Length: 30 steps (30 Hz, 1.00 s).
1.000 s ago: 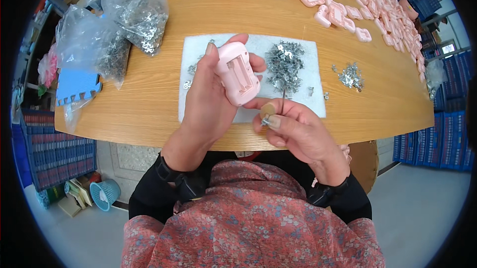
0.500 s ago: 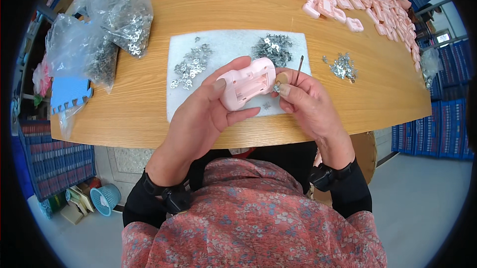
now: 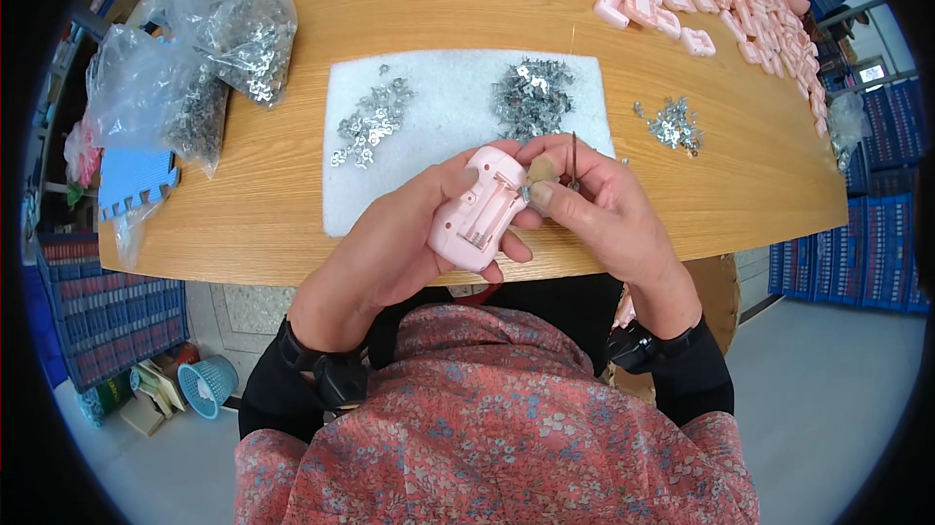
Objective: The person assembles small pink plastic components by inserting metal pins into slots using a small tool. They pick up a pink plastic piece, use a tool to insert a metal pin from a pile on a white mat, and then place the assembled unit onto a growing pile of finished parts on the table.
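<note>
Pink plastic casing [image 3: 478, 208] sits in the left hand's [image 3: 414, 218] curled grip above the near bench [image 3: 467, 14]. The right hand [image 3: 609, 202], thin rod [image 3: 574, 163] jutting up, pinches 1 small metal piece [image 3: 526, 194] beside the casing. A slack pinch could drop it; the rod could snag. Beyond, 2 metal heaps [image 3: 533, 96] crowd the pale mat [image 3: 450, 101]; other casings [image 3: 640, 4] fill the far right.

- Broad wooden table [image 3: 278, 228], light brown, finely grained
- Pale, smooth floor [image 3: 808, 389] — grey with a bluish cast
- Blue slatted racks [image 3: 117, 296] standing left of the table; more blue stacks [image 3: 813, 267] at right
- Light-blue lattice basket [image 3: 216, 376] on the floor, lower left
- Small bright patch [image 3: 871, 73], far right — window or screen, impossible to tell
</note>
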Tool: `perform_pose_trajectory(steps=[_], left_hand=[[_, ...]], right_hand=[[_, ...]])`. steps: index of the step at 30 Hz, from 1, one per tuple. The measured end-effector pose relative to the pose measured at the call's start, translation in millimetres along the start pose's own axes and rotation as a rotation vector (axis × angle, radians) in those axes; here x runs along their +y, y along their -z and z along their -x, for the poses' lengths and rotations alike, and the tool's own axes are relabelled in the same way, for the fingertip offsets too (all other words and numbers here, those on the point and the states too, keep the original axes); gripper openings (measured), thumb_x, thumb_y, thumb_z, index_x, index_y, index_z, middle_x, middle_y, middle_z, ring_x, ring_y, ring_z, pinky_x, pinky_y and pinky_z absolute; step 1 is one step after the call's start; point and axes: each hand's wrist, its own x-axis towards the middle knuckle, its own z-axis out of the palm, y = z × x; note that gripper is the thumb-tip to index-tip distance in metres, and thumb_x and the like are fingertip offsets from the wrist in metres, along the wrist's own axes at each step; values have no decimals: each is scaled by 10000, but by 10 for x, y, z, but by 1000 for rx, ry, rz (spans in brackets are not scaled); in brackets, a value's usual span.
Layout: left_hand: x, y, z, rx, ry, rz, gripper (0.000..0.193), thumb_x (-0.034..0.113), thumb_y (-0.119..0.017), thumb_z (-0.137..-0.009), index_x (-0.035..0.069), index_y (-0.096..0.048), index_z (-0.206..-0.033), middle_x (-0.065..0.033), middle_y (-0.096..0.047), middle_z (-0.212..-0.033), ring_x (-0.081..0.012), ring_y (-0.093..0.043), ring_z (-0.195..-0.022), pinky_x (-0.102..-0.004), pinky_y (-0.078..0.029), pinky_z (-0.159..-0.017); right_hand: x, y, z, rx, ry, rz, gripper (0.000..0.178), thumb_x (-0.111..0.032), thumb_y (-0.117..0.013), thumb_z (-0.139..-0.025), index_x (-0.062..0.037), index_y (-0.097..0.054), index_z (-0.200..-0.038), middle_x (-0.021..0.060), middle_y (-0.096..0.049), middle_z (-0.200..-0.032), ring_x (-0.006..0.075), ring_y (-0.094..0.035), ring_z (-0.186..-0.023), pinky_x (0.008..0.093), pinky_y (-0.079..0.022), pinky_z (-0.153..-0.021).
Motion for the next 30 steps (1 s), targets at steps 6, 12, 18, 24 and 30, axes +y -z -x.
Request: perform_pose_trajectory(steps=[6, 12, 18, 24, 30], left_hand=[[-104, 18, -70, -5, -12, 171, 541, 311, -307, -1041, 70, -282, -1525, -190, -651, -1077, -300, -686, -851, -402, -599, -687], [-121, -50, -87, 34, 12, 164, 528, 329, -298, -1063, 76, -277, -1526, -168, -628, -1112, -290, -682, -887, -428, -609, -732], [-119, -87, -113, 85, -2, 178, 503, 265, -334, -1051, 79, -287, -1516, -143, -608, -1104, -254, -677, -870, -428, -608, -753], [-126, -107, -123, 124, 20, 154, 508, 269, -333, -1054, 69, -281, -1518, -141, -605, -1108, -240, -668, -903, -420, -608, -764], [-132, -36, -139, 78, -4, 129, 514, 274, -293, -1057, 66, -259, -1525, -163, -613, -1104, -272, -671, -872, -427, -602, -766]], right_hand=[[24, -135, 9, 217, 159, 161, 115, -67, -624, -910, 28, -614, -975, 86, -521, -1146, 118, -557, -921, 276, -479, -788], [148, -170, -25, 291, 320, 475, 112, -45, -638, -869, 25, -611, -952, 143, -560, -1102, 227, -600, -938, 316, -492, -792], [148, -219, -36, 383, 504, 766, 110, -40, -659, -834, 5, -589, -906, 175, -596, -1025, 323, -624, -879, 372, -517, -746], [175, -206, -29, 386, 538, 866, 145, -41, -686, -818, -2, -582, -911, 160, -614, -1002, 327, -630, -827, 382, -520, -698], [131, -167, 4, 384, 352, 654, 178, -64, -699, -847, 0, -596, -978, 116, -614, -939, 215, -616, -763, 322, -504, -658]])
